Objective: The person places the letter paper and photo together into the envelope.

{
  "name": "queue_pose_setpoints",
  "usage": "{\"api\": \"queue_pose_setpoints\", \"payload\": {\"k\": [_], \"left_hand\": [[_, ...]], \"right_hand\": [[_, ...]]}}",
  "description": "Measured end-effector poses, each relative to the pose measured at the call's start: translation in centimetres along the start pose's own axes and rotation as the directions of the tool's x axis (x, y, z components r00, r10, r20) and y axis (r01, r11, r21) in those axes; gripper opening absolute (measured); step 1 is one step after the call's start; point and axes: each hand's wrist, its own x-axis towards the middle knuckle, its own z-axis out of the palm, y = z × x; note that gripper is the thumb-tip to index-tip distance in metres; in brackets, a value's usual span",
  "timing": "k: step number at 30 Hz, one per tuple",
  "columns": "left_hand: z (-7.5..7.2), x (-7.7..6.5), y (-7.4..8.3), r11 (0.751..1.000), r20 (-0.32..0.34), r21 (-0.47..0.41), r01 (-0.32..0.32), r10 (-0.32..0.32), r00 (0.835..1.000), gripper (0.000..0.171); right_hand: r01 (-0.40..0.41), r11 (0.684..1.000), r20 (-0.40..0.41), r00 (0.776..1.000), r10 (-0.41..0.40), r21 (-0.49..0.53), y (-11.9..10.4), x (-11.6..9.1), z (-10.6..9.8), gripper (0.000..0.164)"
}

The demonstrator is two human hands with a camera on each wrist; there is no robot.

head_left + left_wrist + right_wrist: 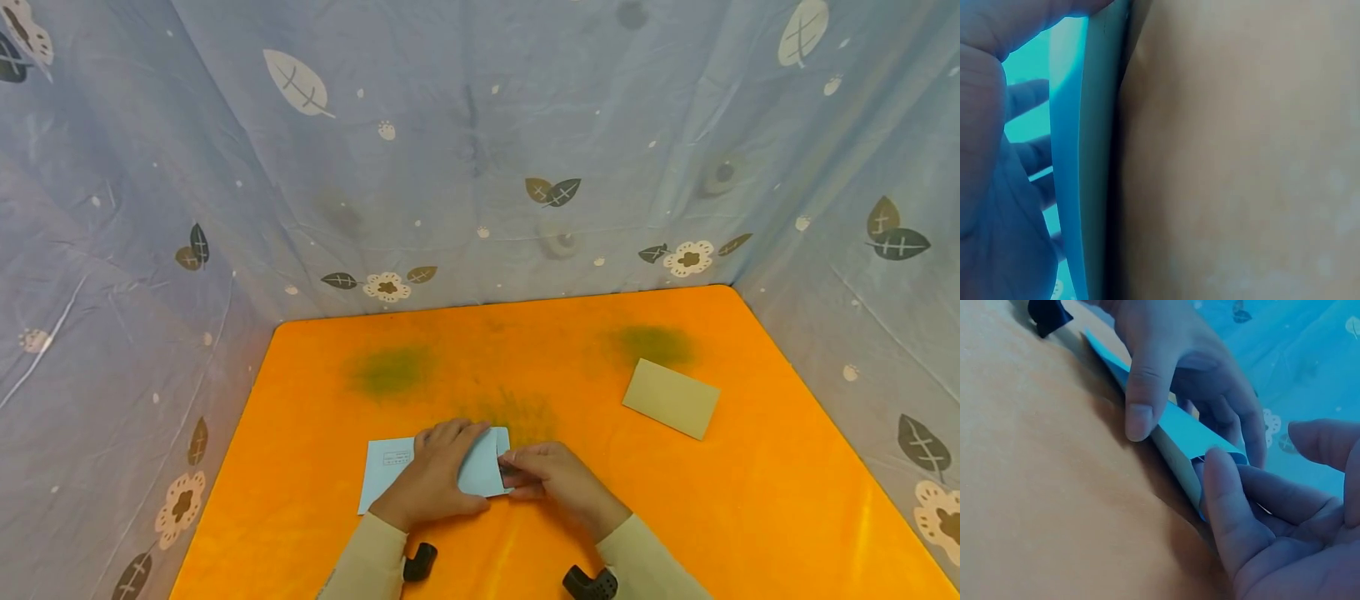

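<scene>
A light blue envelope [477,475] with a small printed box near its left end is held just over the orange table. My left hand [438,475] grips it across the middle, thumb on the near edge and fingers over the far edge. At its open right end, my right hand [562,487] has thumb and fingers at the mouth, where a dark gap shows. The right wrist view shows the envelope [1194,434] bowed, its mouth spread beside the right thumb [1225,494]. How far the fingertips reach inside is hidden. The left wrist view shows the envelope's edge [1066,187] close to the palm.
A tan envelope-like paper [671,398] lies flat at the right of the orange table [300,467]. Patterned grey-blue curtains [480,167] enclose the back and sides. Black devices [420,562] sit at both wrists.
</scene>
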Motion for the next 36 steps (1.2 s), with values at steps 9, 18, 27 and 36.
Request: {"api": "queue_pose_setpoints", "payload": {"k": [9, 18, 27, 36], "left_hand": [[0.2, 0.2, 0.1, 1.000, 0.008, 0.006, 0.006, -0.006, 1.000, 0.105], [0.0, 0.0, 0.1, 1.000, 0.015, 0.016, 0.014, -0.015, 1.000, 0.110], [-0.4, -0.9, -0.5, 0.998, 0.006, 0.040, 0.056, -0.056, 0.998, 0.117], [-0.4, -0.9, -0.4, 0.997, 0.023, 0.048, 0.058, -0.059, 0.998, 0.115]], "right_hand": [[-0.043, 0.996, 0.096, 0.995, 0.035, 0.082, 0.3, 0.3, 0.5, 0.048], [-0.051, 0.992, 0.094, 0.995, 0.040, 0.115, 0.5, 0.3, 0.4, 0.049], [-0.054, 0.991, 0.083, 0.996, 0.044, 0.125, 0.7, 0.2, -0.3, 0.048], [-0.049, 0.987, 0.047, 0.998, 0.042, 0.153, 0.5, -0.4, -1.0, 0.051]]}}
